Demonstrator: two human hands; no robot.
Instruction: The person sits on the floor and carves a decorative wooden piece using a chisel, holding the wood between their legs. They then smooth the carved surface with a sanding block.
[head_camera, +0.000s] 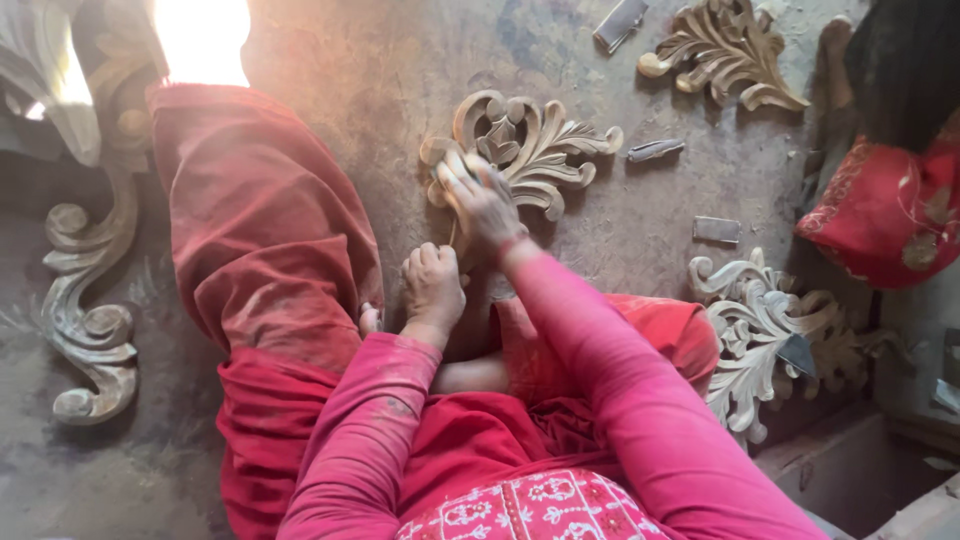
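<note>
A carved wooden ornament (540, 150) with scrolls and leaves lies on the dusty floor in front of me. My right hand (483, 205) rests on its near left edge, fingers curled over the wood, seemingly pressing a small piece of something against it. My left hand (433, 285) is closed in a fist just below, by my knee, and a thin stick-like thing seems to rise from it; I cannot tell what it is. Both arms wear pink sleeves.
More carved pieces lie about: a leafy one (725, 45) at the top right, a pale one (760, 335) at my right, a long scroll (85, 310) at the left. Small grey blocks (655, 150) lie on the floor. Another person in red cloth (885, 205) sits at right.
</note>
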